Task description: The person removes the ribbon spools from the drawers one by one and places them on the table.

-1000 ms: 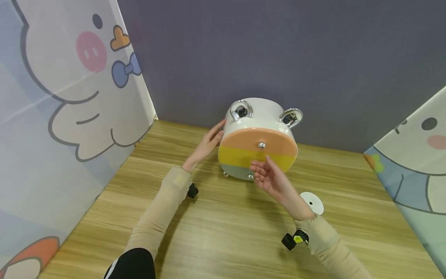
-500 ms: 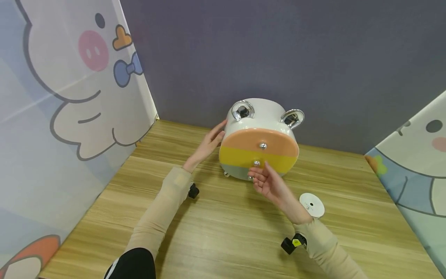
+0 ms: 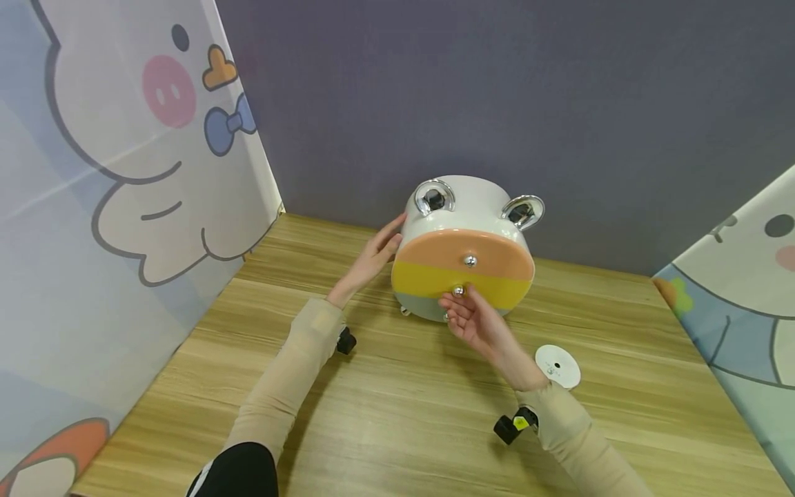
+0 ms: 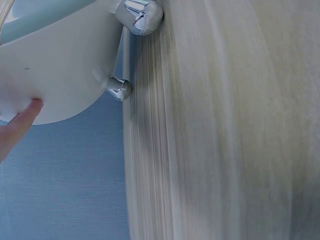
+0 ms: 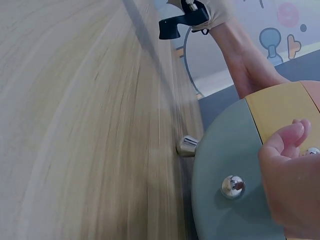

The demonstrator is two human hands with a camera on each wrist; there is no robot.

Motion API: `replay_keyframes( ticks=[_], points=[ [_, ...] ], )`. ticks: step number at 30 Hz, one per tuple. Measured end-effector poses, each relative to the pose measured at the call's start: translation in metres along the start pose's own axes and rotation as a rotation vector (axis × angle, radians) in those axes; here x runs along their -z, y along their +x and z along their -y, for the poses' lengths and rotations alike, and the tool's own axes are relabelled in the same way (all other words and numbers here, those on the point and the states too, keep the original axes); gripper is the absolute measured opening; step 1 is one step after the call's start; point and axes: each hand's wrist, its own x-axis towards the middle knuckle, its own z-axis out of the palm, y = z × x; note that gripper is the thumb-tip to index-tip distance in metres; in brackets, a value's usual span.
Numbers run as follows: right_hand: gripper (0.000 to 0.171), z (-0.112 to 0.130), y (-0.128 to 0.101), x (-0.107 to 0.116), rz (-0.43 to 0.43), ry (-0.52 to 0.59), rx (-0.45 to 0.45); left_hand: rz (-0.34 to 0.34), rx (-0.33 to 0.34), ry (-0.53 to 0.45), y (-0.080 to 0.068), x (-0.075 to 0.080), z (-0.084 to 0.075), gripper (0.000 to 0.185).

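A small round white cabinet (image 3: 462, 207) with two chrome ears stands at the back of the wooden table (image 3: 397, 414). It has an orange drawer (image 3: 462, 248) on top, a yellow drawer (image 3: 422, 279) in the middle and a grey drawer (image 5: 225, 150) at the bottom, each with a chrome knob. My left hand (image 3: 373, 259) lies flat against the cabinet's white left side (image 4: 60, 65). My right hand (image 3: 458, 298) is at the yellow drawer's knob (image 3: 457, 290), thumb and fingers curled on either side of it. The grey drawer's knob (image 5: 233, 185) is free.
A white disc (image 3: 557, 366) lies on the table to the right of my right wrist. Cartoon panels (image 3: 124, 172) close in the left and right sides, and a grey wall (image 3: 497, 90) stands right behind the cabinet. The cabinet rests on chrome feet (image 4: 119, 88).
My right hand has moved slightly up and left across the drawer fronts, and its fingers have closed around the yellow drawer's knob. The left hand and the cabinet have stayed put.
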Motion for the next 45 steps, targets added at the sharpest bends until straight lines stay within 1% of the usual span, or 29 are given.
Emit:
replay_keyframes(
  ticks=[3,6,11,13,17,18,24,30,37,45],
  points=[
    [0.044,-0.001,0.000,-0.002,-0.049,0.006,0.008,-0.007,-0.003,-0.007,0.003,0.001,0.011,0.052],
    [0.043,-0.002,-0.001,-0.004,-0.078,0.034,0.016,-0.010,-0.012,-0.004,0.007,0.002,0.022,0.052],
    [0.043,-0.002,-0.001,-0.007,-0.090,0.067,0.028,-0.017,-0.034,-0.001,0.008,0.003,0.027,0.052],
    [0.043,-0.001,-0.001,-0.008,-0.088,0.075,0.026,-0.020,-0.038,-0.001,0.008,0.004,0.028,0.056],
    [0.044,-0.001,-0.002,-0.009,-0.098,0.082,0.019,-0.021,-0.041,0.014,0.008,0.004,0.029,0.070],
    [0.044,-0.002,-0.002,-0.009,-0.103,0.083,0.019,-0.021,-0.040,0.018,0.008,0.004,0.029,0.069],
    [0.041,-0.004,-0.002,-0.009,-0.127,0.099,0.017,-0.023,-0.015,0.006,0.008,0.004,0.027,0.051],
    [0.040,-0.004,-0.004,-0.011,-0.124,0.116,0.018,-0.024,0.006,-0.011,0.008,0.003,0.023,0.052],
    [0.037,-0.007,-0.007,-0.012,-0.139,0.144,0.013,-0.003,0.027,-0.029,0.000,0.000,0.003,0.052],
    [0.037,-0.010,-0.011,-0.013,-0.144,0.153,0.011,-0.010,0.019,-0.013,-0.002,-0.001,-0.005,0.052]
  ],
)
